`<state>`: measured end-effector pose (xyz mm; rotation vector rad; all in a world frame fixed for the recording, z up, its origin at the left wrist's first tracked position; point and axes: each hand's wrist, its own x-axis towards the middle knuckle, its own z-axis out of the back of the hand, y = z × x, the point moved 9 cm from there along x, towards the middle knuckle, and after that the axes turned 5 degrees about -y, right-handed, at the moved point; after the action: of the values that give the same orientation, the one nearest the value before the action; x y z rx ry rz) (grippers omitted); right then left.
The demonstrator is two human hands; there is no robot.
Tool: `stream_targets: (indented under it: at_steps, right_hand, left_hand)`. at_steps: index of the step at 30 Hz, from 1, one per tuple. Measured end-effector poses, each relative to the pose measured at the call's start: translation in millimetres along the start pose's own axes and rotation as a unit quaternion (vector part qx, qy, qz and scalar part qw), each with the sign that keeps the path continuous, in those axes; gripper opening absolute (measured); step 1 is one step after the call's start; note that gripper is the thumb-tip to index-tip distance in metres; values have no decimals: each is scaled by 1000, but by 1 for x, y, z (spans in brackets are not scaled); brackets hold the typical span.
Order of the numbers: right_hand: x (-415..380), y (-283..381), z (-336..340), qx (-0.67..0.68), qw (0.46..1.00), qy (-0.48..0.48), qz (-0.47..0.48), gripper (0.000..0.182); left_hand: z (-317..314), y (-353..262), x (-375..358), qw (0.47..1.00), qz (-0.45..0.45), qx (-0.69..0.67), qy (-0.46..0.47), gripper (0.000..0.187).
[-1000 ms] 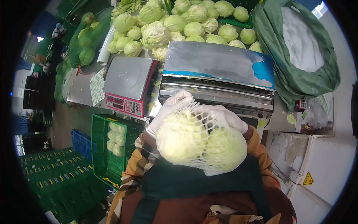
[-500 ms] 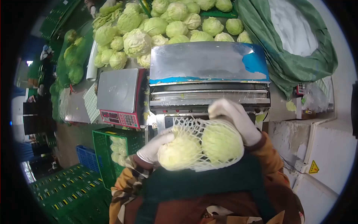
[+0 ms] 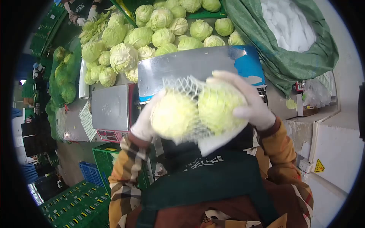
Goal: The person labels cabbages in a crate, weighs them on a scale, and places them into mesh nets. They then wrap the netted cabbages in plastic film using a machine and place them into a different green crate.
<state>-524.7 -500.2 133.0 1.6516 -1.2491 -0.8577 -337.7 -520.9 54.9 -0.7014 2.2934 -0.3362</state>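
Two pale green cabbages sit side by side in white foam netting [image 3: 187, 84], lifted in front of my chest. My left hand [image 3: 143, 121], in a white glove, is wrapped round the outer side of the left cabbage [image 3: 174, 114]. On the other side, my gloved right hand [image 3: 251, 104] grips the right cabbage [image 3: 220, 106], fingers over its top and thumb across its front. A white end of the netting hangs below them. Just behind is the metal-topped sealing machine [image 3: 186, 62], its front largely hidden by the cabbages.
Loose cabbages [image 3: 163, 37] are heaped at the back of the table. A scale [image 3: 110, 108] stands left of the machine, a green sack [image 3: 266, 64] with white netting to its right. Green crates [image 3: 81, 203] are at lower left. A co-worker's gloved hands [image 3: 86, 17] show at top left.
Both hands have raised the netted cabbages up and forward, over the machine's front. My right hand has gone from the net's top edge to round the right cabbage. The head view has shifted slightly.
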Motion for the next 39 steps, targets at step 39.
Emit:
stream_targets:
  at_steps: [39]
  right_hand:
    - [-41, 11, 96, -757, 618, 51, 204, 62]
  left_hand:
    - [22, -82, -44, 254, -369, 894, -20, 57]
